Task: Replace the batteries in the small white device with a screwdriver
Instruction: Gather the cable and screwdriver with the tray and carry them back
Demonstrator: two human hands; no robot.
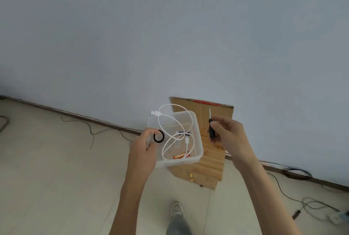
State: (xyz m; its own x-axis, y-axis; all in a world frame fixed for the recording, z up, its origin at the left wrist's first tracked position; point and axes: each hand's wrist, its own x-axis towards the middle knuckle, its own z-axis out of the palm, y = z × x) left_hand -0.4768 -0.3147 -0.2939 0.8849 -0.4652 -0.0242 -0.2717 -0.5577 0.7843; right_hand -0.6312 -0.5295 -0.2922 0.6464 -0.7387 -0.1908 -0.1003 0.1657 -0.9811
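Nearest to me, a light shoe (177,211) stands on the pale floor (56,159). Above it the left hand (145,146) has its grip closed over the left wall of a clear plastic bin (198,140). The right hand (227,134) has its grip clamped on the black handle of the screwdriver (211,128), with the shaft pointing up.

Inside the bin lie an orange battery (179,156), a looped white cable (170,121), a black ring (158,136) and, further back, dark batteries (182,133). A faint white piece (177,144) under the cable may be the device; I cannot tell. Behind are a wooden stand (207,166) and cardboard (219,110) against the wall (170,26).
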